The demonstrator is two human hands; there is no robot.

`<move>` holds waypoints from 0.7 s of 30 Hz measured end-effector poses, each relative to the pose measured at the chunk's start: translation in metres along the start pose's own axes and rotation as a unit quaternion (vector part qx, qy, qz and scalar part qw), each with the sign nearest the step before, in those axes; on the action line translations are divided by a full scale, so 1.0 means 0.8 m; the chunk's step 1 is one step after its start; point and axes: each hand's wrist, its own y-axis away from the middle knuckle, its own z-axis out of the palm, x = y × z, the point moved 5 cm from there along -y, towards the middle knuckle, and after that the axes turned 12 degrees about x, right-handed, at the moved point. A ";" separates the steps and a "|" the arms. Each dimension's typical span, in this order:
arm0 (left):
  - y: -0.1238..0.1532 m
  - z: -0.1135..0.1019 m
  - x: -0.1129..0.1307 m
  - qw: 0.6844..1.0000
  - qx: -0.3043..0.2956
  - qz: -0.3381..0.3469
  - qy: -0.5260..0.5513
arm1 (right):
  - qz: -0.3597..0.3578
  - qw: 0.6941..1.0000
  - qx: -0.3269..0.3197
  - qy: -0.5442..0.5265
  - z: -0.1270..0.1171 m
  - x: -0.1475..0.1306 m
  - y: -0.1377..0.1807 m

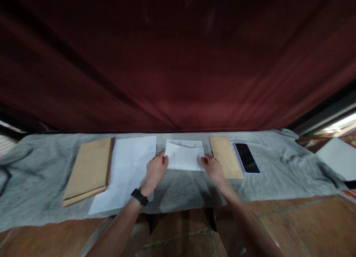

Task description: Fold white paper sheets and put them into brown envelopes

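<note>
A folded sheet of white paper [183, 157] lies in front of me, its upper layer bowed along the top edge. My left hand [157, 167] pinches its left edge between thumb and fingers; a black band is on that wrist. At the right edge, my right hand [213, 166] grips the same paper, close to a single brown envelope [226, 157]. To the left of my left hand is a stack of flat white paper [130, 172], partly covered by my forearm and the brown envelopes beside it.
A stack of brown envelopes [89, 168] lies at the left. A phone [247, 158] with a pale purple case rests right of the single envelope. Everything sits on a grey cloth [286, 168], with a dark red curtain [178, 72] behind and tiled floor [306, 223] in front.
</note>
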 end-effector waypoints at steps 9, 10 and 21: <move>-0.012 0.001 0.004 0.999 -0.022 -0.008 -0.028 | 0.012 0.999 -0.004 0.032 0.006 -0.011 -0.015; -0.013 0.001 0.004 0.999 -0.024 -0.008 -0.028 | 0.011 0.999 0.003 0.037 0.007 -0.012 -0.016; -0.027 0.008 0.011 0.998 0.005 -0.034 -0.046 | -0.010 0.994 0.073 0.077 0.016 -0.017 -0.029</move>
